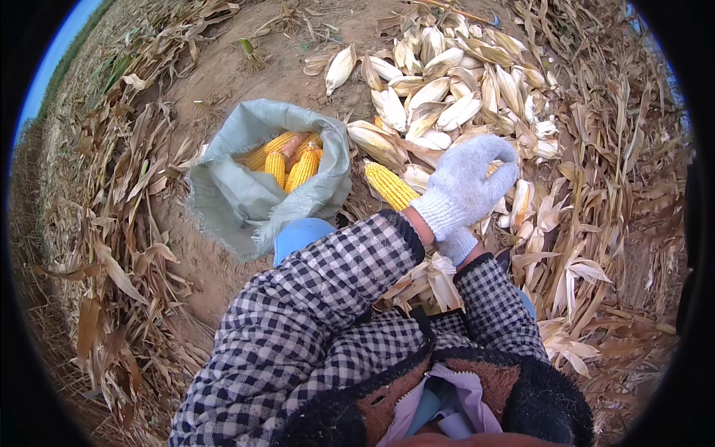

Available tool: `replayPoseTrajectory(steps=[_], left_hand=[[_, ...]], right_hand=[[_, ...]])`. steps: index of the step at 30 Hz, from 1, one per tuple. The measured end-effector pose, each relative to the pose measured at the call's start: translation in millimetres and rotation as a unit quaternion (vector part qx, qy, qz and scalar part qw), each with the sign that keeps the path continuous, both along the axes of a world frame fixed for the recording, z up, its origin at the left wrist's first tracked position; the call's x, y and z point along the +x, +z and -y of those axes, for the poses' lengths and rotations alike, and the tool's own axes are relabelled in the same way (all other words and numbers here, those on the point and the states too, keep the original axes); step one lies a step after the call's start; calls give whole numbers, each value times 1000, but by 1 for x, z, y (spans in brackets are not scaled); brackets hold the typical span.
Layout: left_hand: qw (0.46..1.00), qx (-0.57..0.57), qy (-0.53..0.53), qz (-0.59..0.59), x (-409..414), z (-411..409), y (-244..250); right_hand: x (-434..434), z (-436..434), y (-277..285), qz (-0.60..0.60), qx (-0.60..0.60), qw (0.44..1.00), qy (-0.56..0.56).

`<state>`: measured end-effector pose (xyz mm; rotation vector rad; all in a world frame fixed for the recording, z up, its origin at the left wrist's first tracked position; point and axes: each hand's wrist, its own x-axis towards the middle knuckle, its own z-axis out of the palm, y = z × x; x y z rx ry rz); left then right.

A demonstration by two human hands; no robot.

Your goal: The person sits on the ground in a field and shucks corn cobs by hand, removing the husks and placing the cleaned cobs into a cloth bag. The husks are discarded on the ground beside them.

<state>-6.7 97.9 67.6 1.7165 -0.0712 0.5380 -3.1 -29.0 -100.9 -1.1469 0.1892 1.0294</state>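
Observation:
Both my hands wear pale knitted work gloves, and my forearms cross, left over right. My left hand (469, 170) is curled above the husks, thumb and fingers bent towards each other; whether it pinches anything is unclear. Below its wrist, the cuff of my right hand (457, 246) shows; its fingers are hidden. A bare yellow ear of corn (390, 185) juts up and left from behind my left wrist, in line with my right hand, which appears to grip its hidden base. Dry pale husk leaves (438, 282) lie or hang below my wrists.
An open woven sack (223, 184) holds several husked yellow ears (304, 167) to the left. A heap of ears in dry husks (441, 89) lies ahead. A wooden-handled tool (455, 8) rests behind it. Dry stalks and leaves (123, 246) cover both sides of the bare soil (246, 67).

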Motion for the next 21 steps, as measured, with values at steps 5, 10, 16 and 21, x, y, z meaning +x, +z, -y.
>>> replayPoseTrajectory(steps=[5,10,16,21], left_hand=[[993,-92,-30,-64,-3,-11,9],[989,-140,-14,-53,8,-16,-7],[954,-298,21,-12,-3,-48,20],[948,-318,8,-5,-3,-61,20]], right_hand=[[6,-116,-6,52,5,981,189],[-19,-126,42,11,-21,967,254],[-20,-55,-23,105,-127,966,201],[-3,41,-87,60,-201,978,24]])
